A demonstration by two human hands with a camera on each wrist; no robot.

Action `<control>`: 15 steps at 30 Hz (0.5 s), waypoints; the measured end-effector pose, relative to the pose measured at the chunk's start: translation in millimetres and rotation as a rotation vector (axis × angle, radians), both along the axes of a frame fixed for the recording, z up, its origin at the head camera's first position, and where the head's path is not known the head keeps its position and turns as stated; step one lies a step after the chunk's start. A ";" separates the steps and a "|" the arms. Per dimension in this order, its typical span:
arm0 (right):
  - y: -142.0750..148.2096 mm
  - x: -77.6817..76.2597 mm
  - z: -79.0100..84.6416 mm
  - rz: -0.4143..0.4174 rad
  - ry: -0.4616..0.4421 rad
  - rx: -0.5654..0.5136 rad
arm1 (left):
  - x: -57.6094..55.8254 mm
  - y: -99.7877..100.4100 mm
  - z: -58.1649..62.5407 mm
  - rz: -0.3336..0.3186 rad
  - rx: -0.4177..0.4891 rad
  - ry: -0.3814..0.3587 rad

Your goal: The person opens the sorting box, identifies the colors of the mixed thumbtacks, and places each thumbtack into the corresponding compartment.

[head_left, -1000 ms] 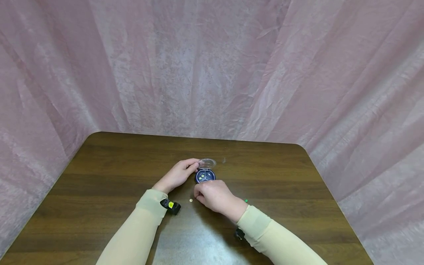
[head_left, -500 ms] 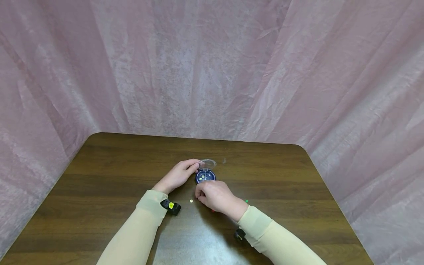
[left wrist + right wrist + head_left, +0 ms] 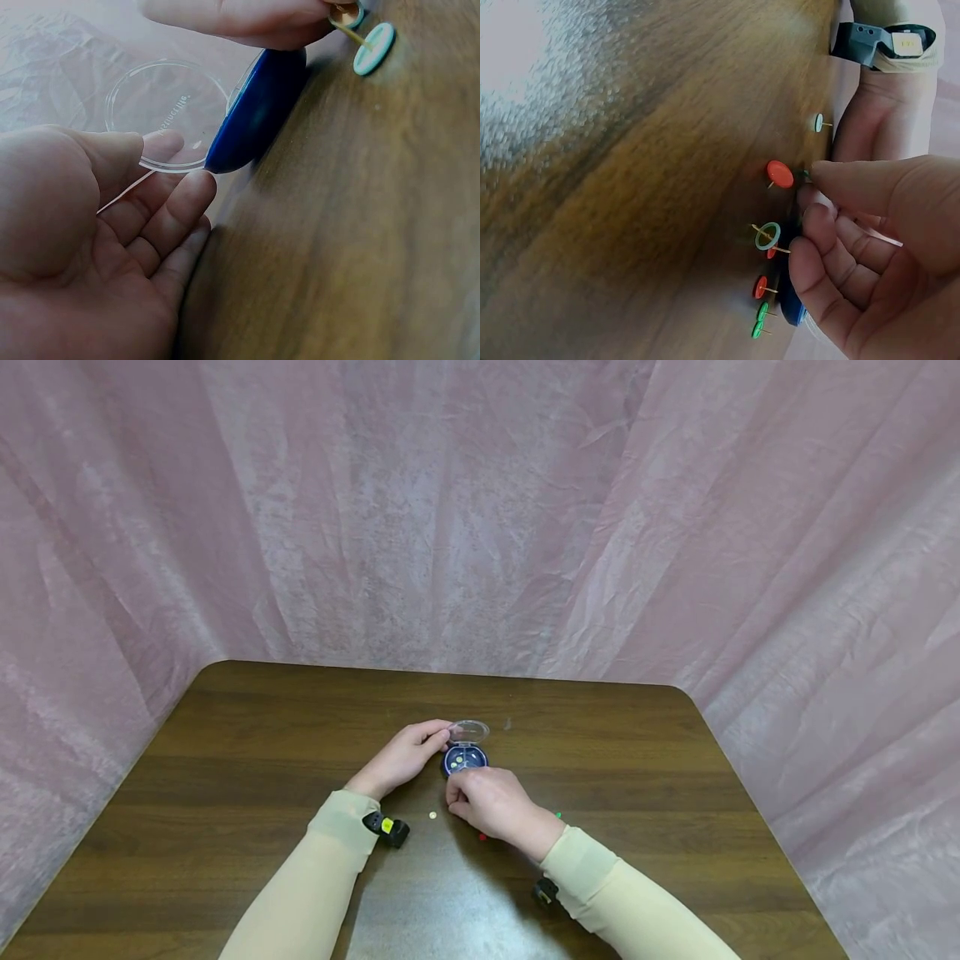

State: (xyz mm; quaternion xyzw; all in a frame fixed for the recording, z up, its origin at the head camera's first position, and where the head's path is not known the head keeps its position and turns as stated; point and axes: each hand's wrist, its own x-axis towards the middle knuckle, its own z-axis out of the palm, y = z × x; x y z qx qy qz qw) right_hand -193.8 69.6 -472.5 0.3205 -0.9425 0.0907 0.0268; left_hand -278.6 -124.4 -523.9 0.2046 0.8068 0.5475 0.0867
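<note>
My left hand [image 3: 405,756] pinches the clear round lid [image 3: 169,109] of a small blue case [image 3: 259,112] between thumb and finger. The lid stands raised, and pale green thumbtacks [image 3: 459,760] lie in the case's left compartment. Just in front of the case, my right hand [image 3: 491,802] has thumb and forefinger together on a small greenish thumbtack [image 3: 806,175], mostly hidden by the fingers. A pale thumbtack [image 3: 432,815] lies on the table between the hands. Beneath the right hand is a red thumbtack [image 3: 482,837].
Several more red and green thumbtacks lie about the right hand, among them a green thumbtack [image 3: 762,311] and a light-rimmed thumbtack [image 3: 767,236] with its point outward. The wooden table [image 3: 300,710] ends before a pink curtain [image 3: 450,527].
My right hand has shifted slightly right, and the red thumbtack below it has come into view. The left hand and the case keep their place.
</note>
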 end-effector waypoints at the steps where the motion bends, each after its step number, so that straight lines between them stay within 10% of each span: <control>1: 0.1 -0.2 0.2 0.001 -0.001 -0.002 | -0.2 0.0 -0.3 0.003 0.002 -0.004; 15: -0.4 1.5 -1.6 -0.022 0.134 0.112 | 0.6 0.3 1.1 -0.005 -0.007 -0.006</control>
